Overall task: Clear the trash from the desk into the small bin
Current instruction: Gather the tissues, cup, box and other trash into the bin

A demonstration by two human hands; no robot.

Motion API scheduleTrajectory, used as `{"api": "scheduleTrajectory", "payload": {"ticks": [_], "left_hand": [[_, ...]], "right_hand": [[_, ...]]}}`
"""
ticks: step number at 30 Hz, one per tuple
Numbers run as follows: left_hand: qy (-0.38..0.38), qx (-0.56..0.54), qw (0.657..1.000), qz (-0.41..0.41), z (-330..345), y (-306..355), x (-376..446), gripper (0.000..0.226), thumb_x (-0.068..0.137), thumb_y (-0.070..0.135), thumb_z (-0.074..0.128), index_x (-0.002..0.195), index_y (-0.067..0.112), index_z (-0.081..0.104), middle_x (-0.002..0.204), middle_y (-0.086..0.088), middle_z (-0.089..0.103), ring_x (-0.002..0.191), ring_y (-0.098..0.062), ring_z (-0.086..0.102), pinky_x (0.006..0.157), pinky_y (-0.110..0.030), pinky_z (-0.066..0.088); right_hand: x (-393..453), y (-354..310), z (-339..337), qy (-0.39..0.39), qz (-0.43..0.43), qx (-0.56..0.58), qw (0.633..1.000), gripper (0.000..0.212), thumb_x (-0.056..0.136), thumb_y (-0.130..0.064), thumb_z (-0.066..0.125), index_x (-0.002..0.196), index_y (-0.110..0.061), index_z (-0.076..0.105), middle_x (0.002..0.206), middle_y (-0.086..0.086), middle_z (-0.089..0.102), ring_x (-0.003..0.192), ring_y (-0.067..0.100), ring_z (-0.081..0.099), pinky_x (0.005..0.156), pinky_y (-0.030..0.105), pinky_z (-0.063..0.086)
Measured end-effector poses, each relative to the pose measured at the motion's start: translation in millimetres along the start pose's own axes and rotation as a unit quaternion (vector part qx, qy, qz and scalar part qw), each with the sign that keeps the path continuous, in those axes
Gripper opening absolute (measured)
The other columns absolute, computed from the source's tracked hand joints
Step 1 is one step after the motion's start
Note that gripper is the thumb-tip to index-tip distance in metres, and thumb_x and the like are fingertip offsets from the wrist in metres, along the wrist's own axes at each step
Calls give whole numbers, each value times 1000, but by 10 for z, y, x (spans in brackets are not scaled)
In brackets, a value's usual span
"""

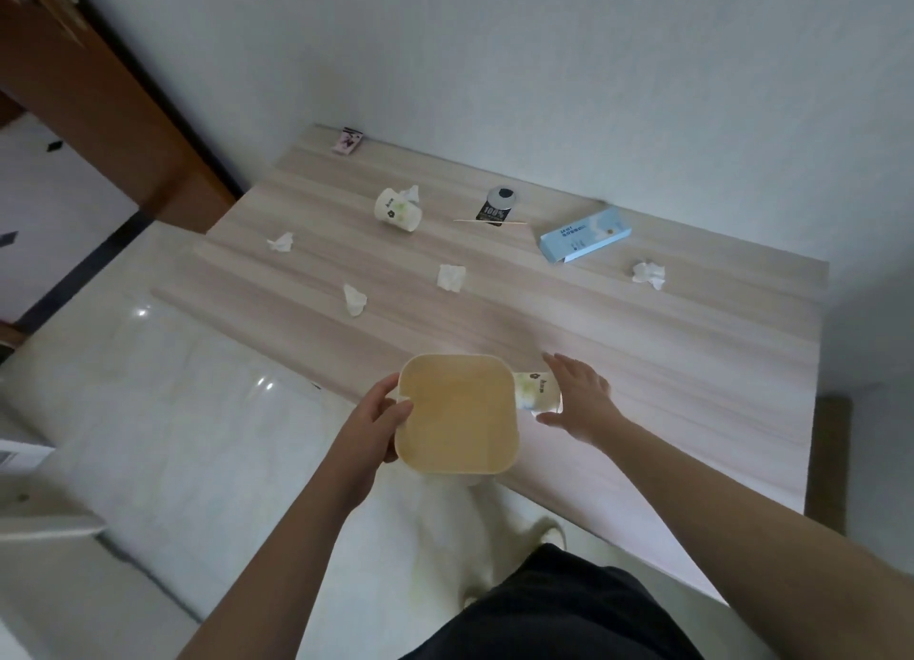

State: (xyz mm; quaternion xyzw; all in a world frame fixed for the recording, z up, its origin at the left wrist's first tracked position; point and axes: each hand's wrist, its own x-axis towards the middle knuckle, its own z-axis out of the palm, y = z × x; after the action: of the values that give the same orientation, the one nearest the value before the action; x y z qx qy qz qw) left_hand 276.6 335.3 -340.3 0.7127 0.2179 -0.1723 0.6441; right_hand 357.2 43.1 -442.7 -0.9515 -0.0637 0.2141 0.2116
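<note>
Left hand: the left hand grips the rim of the small bin, thumb over the edge, holding it at the near edge of the desk.
Right hand: the right hand is spread wide around a paper cup lying on its side just beside the bin; whether the fingers already press on it, I cannot tell.
Bin: looks empty inside, so the clearing has barely begun.
Trash left: a second cup with tissue poking out, crumpled tissues scattered mid-desk, one more tissue far right, a thin stick, a blue box.
Risk: the cup could roll off the desk edge if nudged rather than gripped.
Risk two: the bin, held by one side only, may tip as the cup drops in.
Hard to see: the cup's left end sits behind the bin wall; the dark can and small pink packet at the back are too blurred to read.
</note>
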Motion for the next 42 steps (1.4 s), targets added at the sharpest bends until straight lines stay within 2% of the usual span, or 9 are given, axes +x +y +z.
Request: {"api": "scheduleTrajectory", "payload": {"ticks": [5, 11, 14, 20, 22, 24, 27, 33, 42], "left_hand": [[13, -8, 1000, -20, 46, 6, 172, 55, 79, 38, 59, 134, 38, 55, 106, -14, 57, 89, -28, 52, 76, -44, 45], [-3, -11, 1000, -29, 12, 32, 347, 50, 79, 35, 59, 129, 35, 60, 117, -33, 57, 88, -29, 59, 79, -45, 52], [-27, 2, 999, -22, -13, 80, 468, 51, 81, 35, 60, 132, 33, 57, 114, -37, 56, 88, -30, 59, 79, -48, 51], [-67, 31, 997, 5, -167, 176, 778, 53, 80, 36, 60, 133, 32, 56, 114, -34, 58, 85, -34, 61, 73, -47, 50], [-83, 49, 995, 28, -272, 213, 859, 48, 80, 38, 61, 128, 42, 58, 106, -25, 63, 86, -35, 65, 72, -45, 54], [-101, 73, 991, 58, -408, 264, 938, 42, 79, 40, 63, 118, 55, 59, 84, -4, 62, 75, -20, 62, 65, -35, 54], [-127, 119, 979, 105, -589, 385, 1069, 48, 77, 46, 63, 124, 53, 57, 67, 18, 53, 63, -4, 55, 58, -23, 49], [-156, 187, 959, 147, -754, 534, 1205, 62, 77, 52, 59, 138, 41, 51, 72, 18, 51, 67, -7, 53, 66, -32, 51], [-172, 200, 949, 175, -715, 575, 1315, 59, 79, 53, 56, 137, 43, 50, 81, 6, 59, 69, -8, 58, 67, -31, 53]], "right_hand": [[135, 138, 41, -5, -41, -19, 999, 82, 75, -44, 75, 144, -29, 33, 150, -2, 34, 143, 25, 20, 114, 41, 12], [162, 182, -105, 42, 15, 140, 989, 74, 71, -43, 79, 133, -27, 41, 128, -3, 54, 122, 23, 46, 106, 38, 29], [94, 122, -323, 70, 42, 257, 963, 71, 71, -41, 81, 127, -33, 38, 120, -5, 55, 107, 17, 54, 87, 31, 43], [-200, -428, -923, 115, -22, 347, 931, 42, 75, -48, 74, 107, -44, 46, 104, -18, 63, 91, 6, 65, 73, 18, 53], [-329, -780, -1065, 91, -68, 324, 939, 42, 72, -56, 70, 107, -47, 49, 106, -22, 62, 94, 3, 62, 75, 16, 51], [-389, -1152, -1086, 74, -98, 244, 962, 48, 71, -61, 66, 112, -45, 49, 112, -21, 56, 97, 4, 58, 79, 16, 49], [-326, -1633, -929, 65, -78, 94, 990, 61, 72, -64, 61, 125, -36, 45, 120, -13, 48, 104, 10, 53, 89, 26, 45], [-118, -2094, -518, 26, -12, -84, 996, 70, 82, -54, 61, 140, -25, 36, 137, 3, 41, 125, 24, 40, 102, 37, 38], [44, -2157, -339, 7, 19, -117, 993, 81, 78, -65, 59, 143, -27, 32, 139, 7, 42, 129, 28, 37, 106, 42, 35]]}}
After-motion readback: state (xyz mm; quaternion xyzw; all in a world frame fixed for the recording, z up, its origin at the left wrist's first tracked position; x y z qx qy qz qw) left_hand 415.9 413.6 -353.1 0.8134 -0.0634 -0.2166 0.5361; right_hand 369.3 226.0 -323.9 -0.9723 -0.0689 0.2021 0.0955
